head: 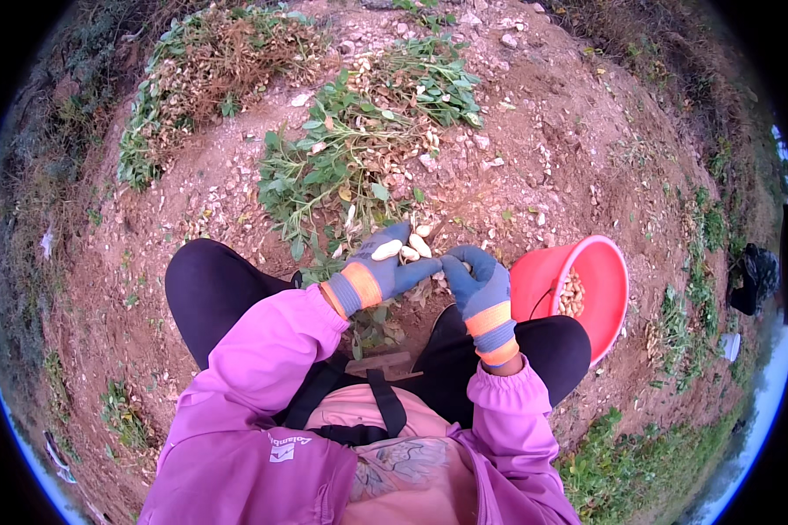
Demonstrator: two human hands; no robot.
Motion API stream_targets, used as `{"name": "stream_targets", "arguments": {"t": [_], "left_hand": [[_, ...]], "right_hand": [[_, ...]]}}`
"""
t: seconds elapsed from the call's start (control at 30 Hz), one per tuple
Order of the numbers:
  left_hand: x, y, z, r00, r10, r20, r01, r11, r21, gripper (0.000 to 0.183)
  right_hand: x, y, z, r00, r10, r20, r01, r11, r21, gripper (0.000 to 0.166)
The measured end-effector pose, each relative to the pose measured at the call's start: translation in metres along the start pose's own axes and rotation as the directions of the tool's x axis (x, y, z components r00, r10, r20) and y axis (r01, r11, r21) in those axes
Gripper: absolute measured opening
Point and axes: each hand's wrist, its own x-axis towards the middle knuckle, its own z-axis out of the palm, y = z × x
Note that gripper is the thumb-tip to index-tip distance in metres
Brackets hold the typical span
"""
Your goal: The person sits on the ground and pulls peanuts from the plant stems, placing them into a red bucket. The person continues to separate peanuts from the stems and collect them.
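My left hand [381,264], in a grey-blue work glove with an orange cuff, is curled around part of a peanut plant. Several pale peanut pods [419,246] with thin brown roots stick out at its fingers. Close beside it, my right hand [478,272], gloved alike, has thumb and fingers bent together near the left fingertips; a bit of a pod seems to show between them. A red plastic bucket [532,272] leans with its mouth to the right, beside my right knee, with loose peanuts [571,294] inside.
Uprooted peanut plants [348,144] lie on the stony soil in front of me. A larger heap [217,72] is at the upper left. A black bag [755,279] and a white container [729,346] stand at the far right. Green plants grow at the lower right.
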Motion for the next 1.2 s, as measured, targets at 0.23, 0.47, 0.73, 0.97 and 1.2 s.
{"name": "stream_targets", "arguments": {"t": [0.23, 0.47, 0.73, 0.97, 1.2], "left_hand": [[0.009, -0.032, 0.008, 0.994, 0.086, -0.074, -0.072, 0.983, 0.170, 0.030], [0.012, -0.047, 0.011, 0.995, 0.045, -0.084, -0.026, 0.977, 0.210, 0.028], [0.005, -0.020, 0.007, 0.996, 0.029, -0.080, -0.001, 0.945, 0.327, 0.044], [0.002, -0.007, 0.004, 0.992, 0.089, -0.092, -0.035, 0.879, 0.475, 0.058], [-0.004, 0.007, 0.003, 0.989, 0.122, -0.080, -0.037, 0.742, 0.669, 0.059]], "right_hand": [[-0.004, -0.031, 0.013, 0.899, -0.438, -0.017, 0.412, 0.857, -0.310, 0.019], [0.000, -0.019, 0.031, 0.916, -0.400, -0.007, 0.381, 0.877, -0.294, 0.021], [0.000, -0.002, 0.040, 0.974, -0.221, -0.045, 0.215, 0.971, -0.105, 0.017], [0.000, -0.006, 0.047, 0.975, -0.183, -0.125, 0.183, 0.983, -0.013, 0.015], [0.006, -0.003, 0.047, 0.987, 0.158, 0.022, -0.157, 0.949, 0.273, 0.016]]}}
